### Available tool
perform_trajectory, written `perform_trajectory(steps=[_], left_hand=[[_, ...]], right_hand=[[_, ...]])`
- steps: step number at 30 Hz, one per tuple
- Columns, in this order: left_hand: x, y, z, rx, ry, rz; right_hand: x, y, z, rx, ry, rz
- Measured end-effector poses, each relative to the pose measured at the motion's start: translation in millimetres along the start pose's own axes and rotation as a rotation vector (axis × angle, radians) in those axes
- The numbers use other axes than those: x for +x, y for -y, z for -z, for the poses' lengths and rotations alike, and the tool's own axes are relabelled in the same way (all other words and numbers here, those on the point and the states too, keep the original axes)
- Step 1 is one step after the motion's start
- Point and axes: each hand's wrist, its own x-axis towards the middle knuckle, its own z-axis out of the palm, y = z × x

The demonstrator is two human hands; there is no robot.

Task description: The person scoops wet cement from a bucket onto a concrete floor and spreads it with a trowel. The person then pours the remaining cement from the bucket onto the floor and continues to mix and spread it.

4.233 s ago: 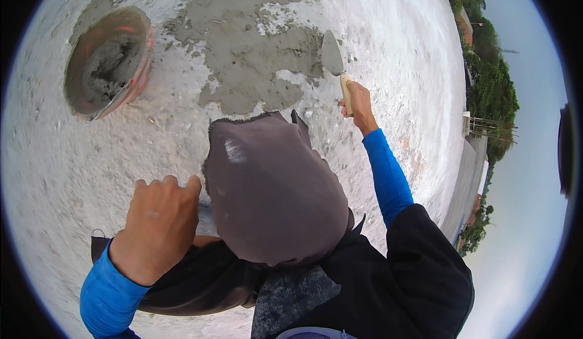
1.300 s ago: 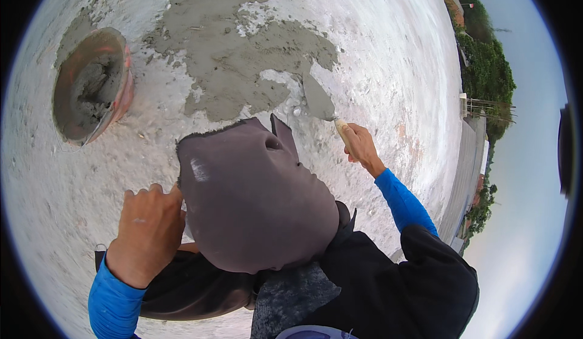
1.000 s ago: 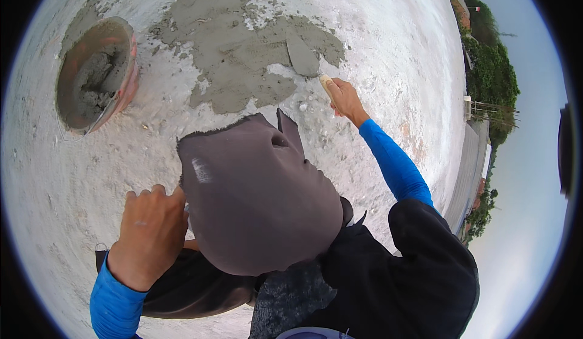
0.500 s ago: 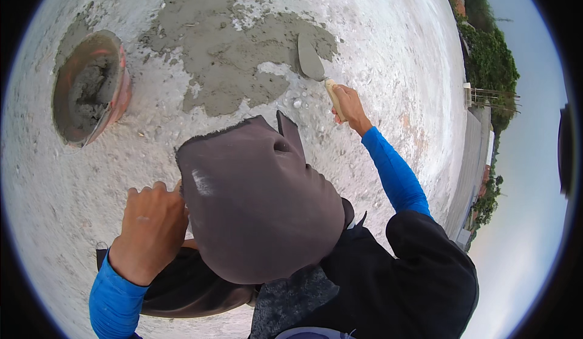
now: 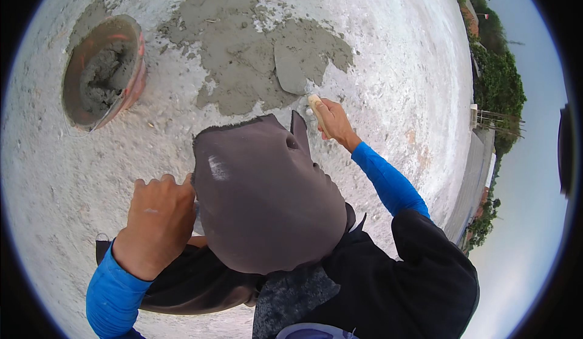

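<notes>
Grey mortar (image 5: 240, 59) spreads in an irregular patch from 11 to 12 o'clock over the whitish, gritty ground (image 5: 401, 78), its ragged outer edge breaking into small crumbs and a pale notch near the top. At 10 o'clock stands a reddish bucket (image 5: 142, 68), tilted in view, with more mortar inside; a strip of pale ground separates its rim from the patch. Toward 1 and 2 o'clock the same pale ground runs on as far as a curved boundary, beyond which are green trees (image 5: 498, 81), with a grey roof-like strip (image 5: 464, 178) near 3 o'clock. Nearer the centre, a brown cloth-covered knee (image 5: 273, 199) with a frayed hem bounds the working side, just below the patch.

The trowel (image 5: 290, 68) lies with its blade over the lower right part of the mortar, at about 11 o'clock from the fingers of the right hand (image 5: 331, 122). Those fingers are clamped around its light-coloured handle, and the blue-sleeved forearm reaches back toward 4 o'clock. How firmly the blade bears on the mortar cannot be told.

At 8 o'clock the left hand (image 5: 158, 220) is curled beside the frayed cloth; its fingertips are hidden, so whether they grip anything cannot be told.
</notes>
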Motion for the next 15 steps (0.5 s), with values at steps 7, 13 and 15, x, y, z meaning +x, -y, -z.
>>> perform_trajectory(steps=[7,13,15], left_hand=[[7.2,7.9,-1.8,0.043,0.011,0.072],[-2.8,9.6,-9.3,-0.008,-0.050,0.056],[-4.2,12.7,-9.6,-0.043,-0.033,0.084]], right_hand=[[12.5,7.9,18.3,-0.428,-0.039,0.445],[99.5,35.4,73.5,-0.820,-0.430,0.345],[107.3,41.9,78.9,-0.771,-0.458,0.317]])
